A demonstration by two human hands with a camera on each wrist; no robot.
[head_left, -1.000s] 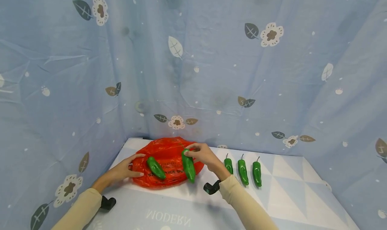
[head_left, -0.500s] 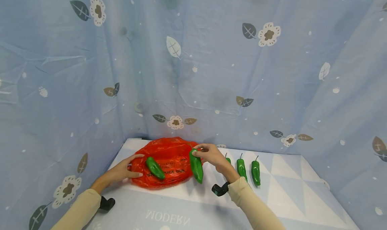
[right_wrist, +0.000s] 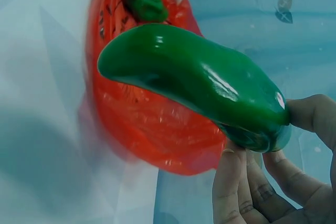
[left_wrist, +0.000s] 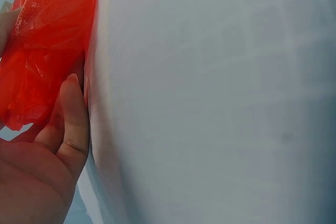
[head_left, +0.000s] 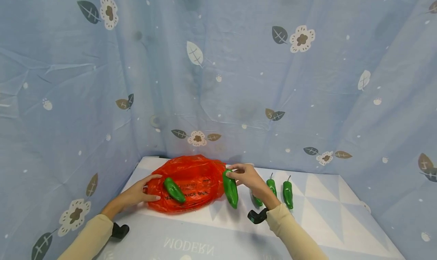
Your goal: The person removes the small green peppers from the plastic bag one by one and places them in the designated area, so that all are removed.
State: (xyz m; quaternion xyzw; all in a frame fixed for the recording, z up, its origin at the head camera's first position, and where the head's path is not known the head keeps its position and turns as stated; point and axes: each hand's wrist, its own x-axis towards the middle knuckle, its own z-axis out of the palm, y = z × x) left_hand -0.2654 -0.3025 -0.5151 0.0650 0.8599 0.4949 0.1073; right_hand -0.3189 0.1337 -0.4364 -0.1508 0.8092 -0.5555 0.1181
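Note:
A green chili pepper (head_left: 230, 189) hangs tip down from my right hand (head_left: 250, 179), whose thumb and fingers pinch its stem end just right of the red plastic bag (head_left: 201, 169). The right wrist view shows this pepper (right_wrist: 199, 72) large and glossy. My left hand (head_left: 134, 193) holds the bag's left end between thumb and fingers; in the left wrist view its fingers (left_wrist: 74, 114) lie against the red film (left_wrist: 55, 19). A second green pepper (head_left: 175, 190) lies on or in the bag near that hand; which one cannot be told.
Three more green peppers stand in a row right of the bag: one (head_left: 288, 194) fully visible, one (head_left: 271, 185) and another (head_left: 257, 201) partly hidden by my right arm. A patterned blue curtain (head_left: 239, 81) rises behind the white and pale blue tabletop (head_left: 324, 203).
My right hand has moved right with its pepper, from in front of the bag to beside its right edge. The left hand and the pepper at the bag have stayed nearly still.

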